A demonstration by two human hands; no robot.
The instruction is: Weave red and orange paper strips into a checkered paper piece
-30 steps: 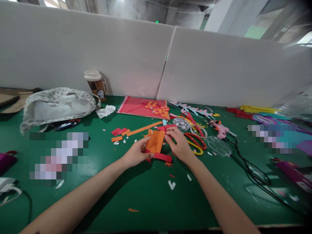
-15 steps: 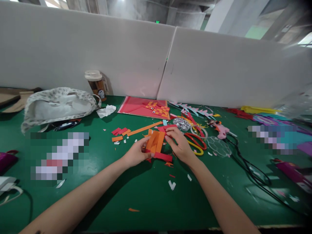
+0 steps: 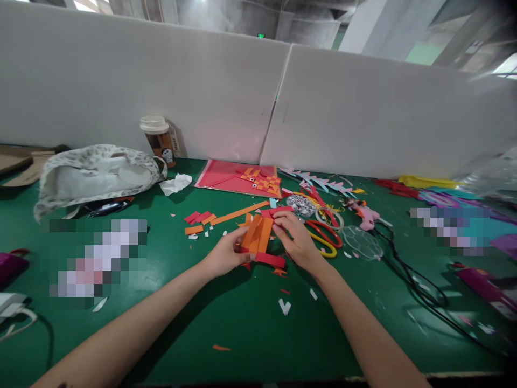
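Observation:
My left hand is closed on the left side of several orange paper strips laid side by side, its thumb low near a red strip across their bottom end. That red paper strip sticks out to the right. At the upper right, my right hand pinches another red paper strip, which lies by the top of the orange ones. The palm side of both hands is hidden. Beyond them, woven orange-and-red paper pieces with small eyes rest on a red paper pack.
Scissors with red and yellow handles lie right of my right hand, near a pink glue gun with black cables. Cut strips and scraps dot the green table. A lidded cup and patterned bag stand back left.
Almost nothing differs. The orange strips and the red strip at my right fingers have shifted very slightly; both hands keep their hold.

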